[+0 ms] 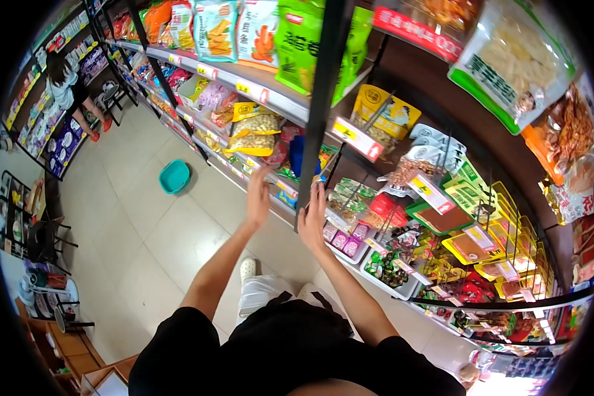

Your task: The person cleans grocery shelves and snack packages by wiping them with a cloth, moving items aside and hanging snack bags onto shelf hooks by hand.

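Observation:
My left hand (258, 198) is raised in front of the shelf edge, fingers stretched out and nothing visible in it. Beyond it, yellow-topped bags of pale nuts (255, 129) lie on the middle shelf. My right hand (312, 214) is at the black upright post (315, 125), its fingers extended along it; whether they press on it I cannot tell. A small blue-and-white spot shows at those fingertips, too small to name. Just left of the post is a dark blue thing (298, 156), partly hidden, whose kind I cannot make out.
A teal plastic basin (175, 177) sits on the tiled floor (138, 231). Snack shelves curve to the right, with green snack bags (298, 46), price tags (356, 137) and candy bins (386, 269). Another person (66, 89) stands at the far left shelves. Black stools (43, 241) are at left.

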A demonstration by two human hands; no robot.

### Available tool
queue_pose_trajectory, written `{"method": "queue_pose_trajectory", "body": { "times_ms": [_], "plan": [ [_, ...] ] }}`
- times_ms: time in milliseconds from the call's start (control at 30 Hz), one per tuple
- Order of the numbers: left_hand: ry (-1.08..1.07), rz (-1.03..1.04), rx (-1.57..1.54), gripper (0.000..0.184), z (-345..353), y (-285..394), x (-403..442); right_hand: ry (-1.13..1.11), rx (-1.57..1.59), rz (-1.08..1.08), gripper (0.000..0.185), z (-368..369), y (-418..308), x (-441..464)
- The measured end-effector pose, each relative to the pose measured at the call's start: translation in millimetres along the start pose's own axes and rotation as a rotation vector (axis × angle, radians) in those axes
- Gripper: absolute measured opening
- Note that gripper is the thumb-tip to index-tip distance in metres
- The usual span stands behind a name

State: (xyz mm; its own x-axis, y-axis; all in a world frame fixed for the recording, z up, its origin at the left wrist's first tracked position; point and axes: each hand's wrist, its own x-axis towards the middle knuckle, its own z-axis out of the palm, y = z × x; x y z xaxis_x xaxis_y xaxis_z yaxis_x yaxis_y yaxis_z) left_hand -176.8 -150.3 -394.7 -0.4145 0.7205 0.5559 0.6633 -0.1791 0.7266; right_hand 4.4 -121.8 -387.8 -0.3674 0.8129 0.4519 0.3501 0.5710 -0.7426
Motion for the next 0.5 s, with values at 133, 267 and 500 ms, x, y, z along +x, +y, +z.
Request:
{"method": "queue_pose_trajectory", "body": {
  "times_ms": [133, 267, 500],
  "plan": [
    [0.127, -0.035, 0.129, 0.041, -51.1, -46.5, 63.5, -0.096, 0.091, -0.102, 0.071, 52.0, -43.9, 52.8],
    [0.051, -0.188, 0.102, 0.042, -60.1, -150.0, 116.1, 0.092, 0.045, 0.144, 0.064, 130.0, -33.1, 135.2],
    [-0.210, -0.711, -0.438, 0.062, -56.4, -195.8, 170.9, 0.217, -0.102, 0.480, 0.055, 202.7, 29.6, 202.3]
  ]
}}
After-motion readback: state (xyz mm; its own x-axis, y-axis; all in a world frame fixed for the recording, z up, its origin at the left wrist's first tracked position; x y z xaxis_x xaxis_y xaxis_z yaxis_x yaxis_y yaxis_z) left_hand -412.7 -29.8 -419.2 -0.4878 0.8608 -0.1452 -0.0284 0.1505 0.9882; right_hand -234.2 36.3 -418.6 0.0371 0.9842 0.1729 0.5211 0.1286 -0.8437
